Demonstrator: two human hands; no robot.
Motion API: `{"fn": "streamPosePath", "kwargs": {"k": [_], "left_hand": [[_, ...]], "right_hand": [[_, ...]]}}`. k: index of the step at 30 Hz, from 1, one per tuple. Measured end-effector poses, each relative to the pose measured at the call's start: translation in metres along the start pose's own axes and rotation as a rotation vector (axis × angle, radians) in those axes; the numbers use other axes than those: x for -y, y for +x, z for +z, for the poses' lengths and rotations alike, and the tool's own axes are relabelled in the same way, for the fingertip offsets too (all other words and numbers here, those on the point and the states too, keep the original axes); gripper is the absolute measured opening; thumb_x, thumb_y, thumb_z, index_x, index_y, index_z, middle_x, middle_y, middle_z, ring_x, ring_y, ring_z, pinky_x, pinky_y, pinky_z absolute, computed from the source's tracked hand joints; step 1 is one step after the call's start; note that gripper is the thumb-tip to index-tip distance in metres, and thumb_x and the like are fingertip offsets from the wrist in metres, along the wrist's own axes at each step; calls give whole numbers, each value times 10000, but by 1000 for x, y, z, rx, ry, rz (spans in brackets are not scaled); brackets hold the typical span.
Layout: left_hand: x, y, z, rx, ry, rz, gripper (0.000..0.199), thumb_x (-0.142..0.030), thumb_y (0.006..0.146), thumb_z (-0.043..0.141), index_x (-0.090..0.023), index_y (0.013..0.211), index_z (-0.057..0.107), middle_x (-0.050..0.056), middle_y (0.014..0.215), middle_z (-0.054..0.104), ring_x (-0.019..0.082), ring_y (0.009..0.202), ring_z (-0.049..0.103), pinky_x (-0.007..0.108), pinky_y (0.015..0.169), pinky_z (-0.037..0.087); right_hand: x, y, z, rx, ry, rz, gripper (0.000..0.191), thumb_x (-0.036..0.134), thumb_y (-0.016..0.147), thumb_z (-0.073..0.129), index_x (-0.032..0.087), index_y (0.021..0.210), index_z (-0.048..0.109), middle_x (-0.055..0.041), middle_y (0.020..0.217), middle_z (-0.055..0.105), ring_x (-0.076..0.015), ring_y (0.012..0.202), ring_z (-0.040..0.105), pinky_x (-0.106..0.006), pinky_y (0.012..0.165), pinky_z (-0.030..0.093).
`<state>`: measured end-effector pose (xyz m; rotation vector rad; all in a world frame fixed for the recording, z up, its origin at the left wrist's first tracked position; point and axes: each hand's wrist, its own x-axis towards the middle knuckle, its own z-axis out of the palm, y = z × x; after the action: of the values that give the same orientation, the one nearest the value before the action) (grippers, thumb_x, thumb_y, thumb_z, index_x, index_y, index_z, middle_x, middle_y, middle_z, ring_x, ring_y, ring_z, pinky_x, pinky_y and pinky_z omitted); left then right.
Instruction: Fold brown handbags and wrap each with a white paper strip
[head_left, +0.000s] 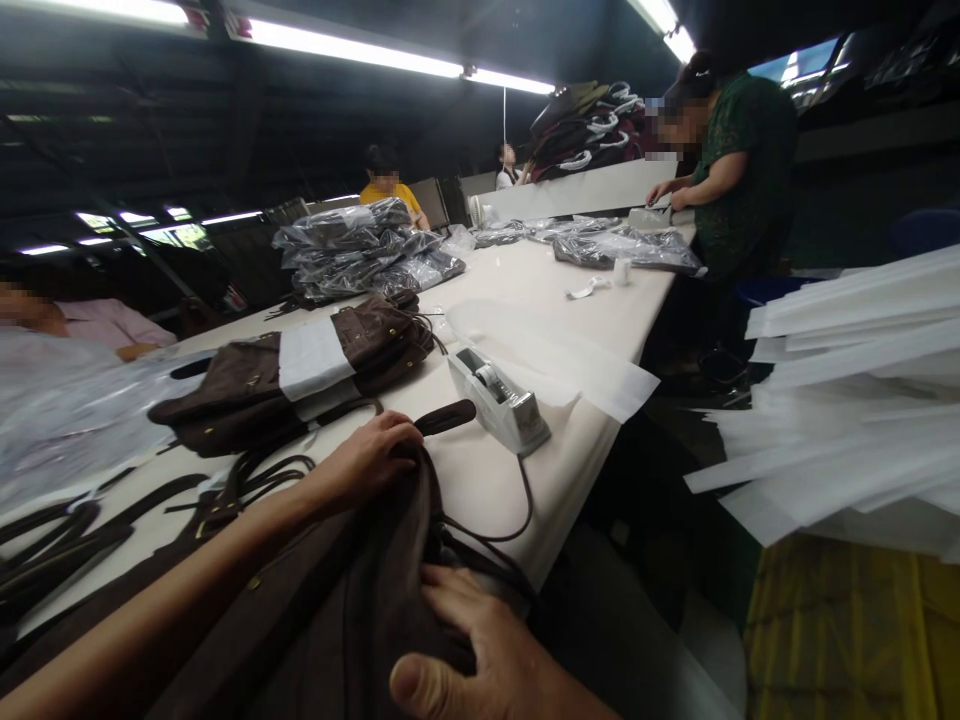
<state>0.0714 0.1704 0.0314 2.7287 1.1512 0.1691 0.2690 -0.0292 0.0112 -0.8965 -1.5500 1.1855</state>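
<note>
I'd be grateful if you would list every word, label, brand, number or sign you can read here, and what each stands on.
There is no text I can read.
Nearest brown bag: no lettering I can make out.
Tape dispenser: any marking is too small or blurred.
Plastic-wrapped stack: glare and blur hide any print.

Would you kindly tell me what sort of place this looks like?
Probably a bag workshop's packing area: a brown bag with a white band lies on a long table, near a tape dispenser, and plastic-wrapped goods are piled farther along.
</note>
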Motion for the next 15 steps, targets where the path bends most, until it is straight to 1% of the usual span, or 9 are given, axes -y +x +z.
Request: {"fn": "streamPosePath", "kwargs": {"k": [2, 3, 5, 6, 8, 10, 11, 13, 15], "left_hand": [[-19, -24, -4, -89, -5, -101, 429, -446, 859, 564, -212, 1219, 570, 118, 1314, 540, 289, 1175, 541, 429, 1021, 431], [-31, -36, -5, -105, -18, -124, 503, -467, 866, 560, -219, 1302, 510, 121, 1368, 515, 302, 1225, 517, 449, 1049, 415], [-54, -58, -3, -93, -60, -124, 603, -487, 892, 535, -245, 1422, 384, 115, 1457, 454, 305, 1307, 461, 462, 1089, 389], [-64, -66, 2, -68, -80, -108, 626, -480, 908, 515, -258, 1462, 324, 109, 1490, 418, 299, 1340, 429, 463, 1106, 375], [-79, -74, 18, 18, -103, -57, 621, -451, 945, 461, -280, 1501, 245, 96, 1539, 343, 280, 1394, 358, 468, 1137, 338], [-85, -74, 39, 112, -100, -1, 580, -423, 977, 395, -280, 1511, 221, 97, 1559, 293, 272, 1431, 277, 500, 1160, 282], [-86, -72, 50, 136, -90, 21, 563, -416, 985, 371, -272, 1510, 229, 106, 1560, 283, 276, 1441, 241, 524, 1166, 251], [-86, -65, 65, 131, -68, 42, 551, -423, 989, 355, -254, 1504, 255, 126, 1555, 279, 290, 1450, 198, 566, 1166, 205], [-88, -60, 68, 114, -53, 33, 554, -448, 983, 351, -250, 1495, 282, 130, 1550, 282, 306, 1449, 188, 592, 1158, 191]], "right_hand": [[-1, -1, -4, 33, 22, -1, 561, 591, 880, 519, 281, 1347, 544, -53, 1352, 583, -229, 1265, 522, -379, 1062, 407], [-4, -3, -4, 18, 19, 7, 524, 553, 894, 529, 283, 1342, 550, -54, 1350, 585, -227, 1264, 524, -380, 1063, 409], [-14, -9, 0, -56, 14, 39, 428, 490, 917, 528, 270, 1272, 617, -60, 1286, 633, -227, 1210, 572, -371, 1033, 443], [-21, -12, 4, -108, 19, 61, 400, 481, 918, 527, 261, 1227, 653, -65, 1239, 661, -228, 1169, 601, -365, 1009, 465], [-35, -20, 14, -236, 43, 121, 398, 498, 905, 536, 241, 1165, 692, -77, 1155, 697, -236, 1099, 639, -358, 957, 501], [-48, -26, 21, -340, 79, 177, 442, 536, 881, 552, 211, 1140, 704, -92, 1090, 716, -251, 1057, 653, -366, 920, 519], [-51, -28, 23, -358, 99, 200, 470, 552, 870, 558, 192, 1134, 704, -98, 1059, 723, -257, 1039, 657, -369, 900, 526], [-52, -31, 19, -311, 144, 232, 523, 583, 849, 570, 155, 1118, 705, -96, 977, 736, -259, 977, 673, -363, 835, 545], [-42, -32, 4, -185, 157, 238, 540, 599, 819, 598, 140, 1077, 717, -78, 899, 742, -254, 902, 687, -338, 761, 554]]}}
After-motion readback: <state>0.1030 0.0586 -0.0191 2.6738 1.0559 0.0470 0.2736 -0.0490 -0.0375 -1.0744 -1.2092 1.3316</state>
